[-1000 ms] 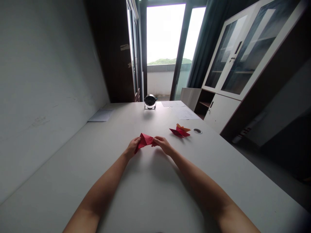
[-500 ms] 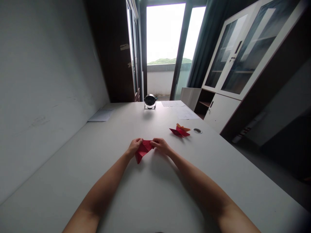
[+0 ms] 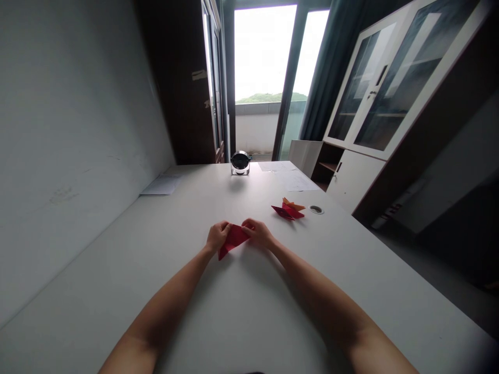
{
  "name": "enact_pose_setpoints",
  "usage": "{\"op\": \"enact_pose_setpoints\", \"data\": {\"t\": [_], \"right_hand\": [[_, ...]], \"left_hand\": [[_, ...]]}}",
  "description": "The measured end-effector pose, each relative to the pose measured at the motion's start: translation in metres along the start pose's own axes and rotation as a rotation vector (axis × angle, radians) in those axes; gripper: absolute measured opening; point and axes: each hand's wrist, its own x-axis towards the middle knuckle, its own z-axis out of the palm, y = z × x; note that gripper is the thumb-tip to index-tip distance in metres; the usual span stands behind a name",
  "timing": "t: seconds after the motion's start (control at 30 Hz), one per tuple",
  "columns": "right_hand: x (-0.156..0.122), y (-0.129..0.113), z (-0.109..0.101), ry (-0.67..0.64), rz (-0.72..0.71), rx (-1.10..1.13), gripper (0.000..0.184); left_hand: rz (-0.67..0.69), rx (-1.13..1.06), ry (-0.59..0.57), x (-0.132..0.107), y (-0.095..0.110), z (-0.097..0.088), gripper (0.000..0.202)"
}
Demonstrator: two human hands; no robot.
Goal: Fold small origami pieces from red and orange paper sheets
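A folded red paper (image 3: 233, 240) lies low over the white table (image 3: 241, 311), between my two hands. My left hand (image 3: 217, 236) pinches its left side, fingers curled. My right hand (image 3: 258, 234) pinches its upper right edge, fingers closed as well. One pointed corner of the paper sticks out toward me at the lower left.
Folded red and orange paper pieces (image 3: 289, 209) lie to the right, beside a round cable hole (image 3: 316, 209). A small dark fan (image 3: 239, 162) stands at the far end. Paper sheets (image 3: 161, 184) rest at the far left and far right. A wall runs along the left; cabinets stand right.
The red paper was turned and lowered flatter toward the table, its point now aimed at me. Both hands shifted closer together on it.
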Motion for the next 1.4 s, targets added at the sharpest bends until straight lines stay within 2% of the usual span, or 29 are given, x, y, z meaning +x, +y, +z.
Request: {"op": "enact_pose_setpoints", "data": {"t": [0.23,0.43,0.53,0.73,0.87,1.1,1.4], "right_hand": [[-0.002,-0.006,-0.001,-0.077,-0.007,-0.061,0.027],[-0.002,-0.004,0.0,-0.13,-0.011,-0.084,0.028],[-0.002,-0.004,0.0,-0.139,0.006,-0.079,0.029],[-0.001,0.0,-0.002,-0.067,0.042,-0.037,0.032],[0.001,0.003,-0.006,0.015,0.052,0.018,0.034],[0.002,0.002,-0.009,0.138,0.045,0.112,0.036],[0.003,0.0,-0.009,0.194,0.048,0.161,0.04]], "left_hand": [[0.07,0.122,-0.014,-0.01,0.016,0.006,0.032],[0.09,0.15,-0.02,-0.01,0.014,0.007,0.031],[0.074,0.138,0.013,-0.009,0.011,0.007,0.031],[0.007,0.077,0.14,-0.003,0.004,0.0,0.03],[0.007,0.06,0.183,0.001,-0.002,-0.003,0.032],[-0.023,-0.001,0.168,0.003,-0.009,-0.001,0.038],[-0.076,-0.104,0.153,0.006,-0.018,-0.001,0.038]]}}
